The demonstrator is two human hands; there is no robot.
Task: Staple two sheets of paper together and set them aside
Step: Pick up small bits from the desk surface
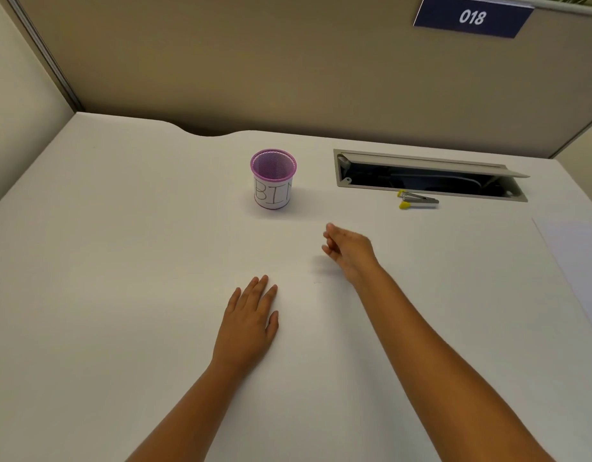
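On the near desk [121, 261], the left hand [249, 323] lay flat and spread, perhaps steadying; the right hand [348, 250] hovered empty, fingers loosely curled, the stapler [418, 200] lying far right.

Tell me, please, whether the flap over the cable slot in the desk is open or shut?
Open. The flap is tilted up toward the back, and dark cables show in the slot beneath it.

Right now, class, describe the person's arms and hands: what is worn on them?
Nothing shows on them. Both forearms are bare, with no sleeves in view. The left hand and right hand wear no gloves, and no watch, bracelet or ring is visible.
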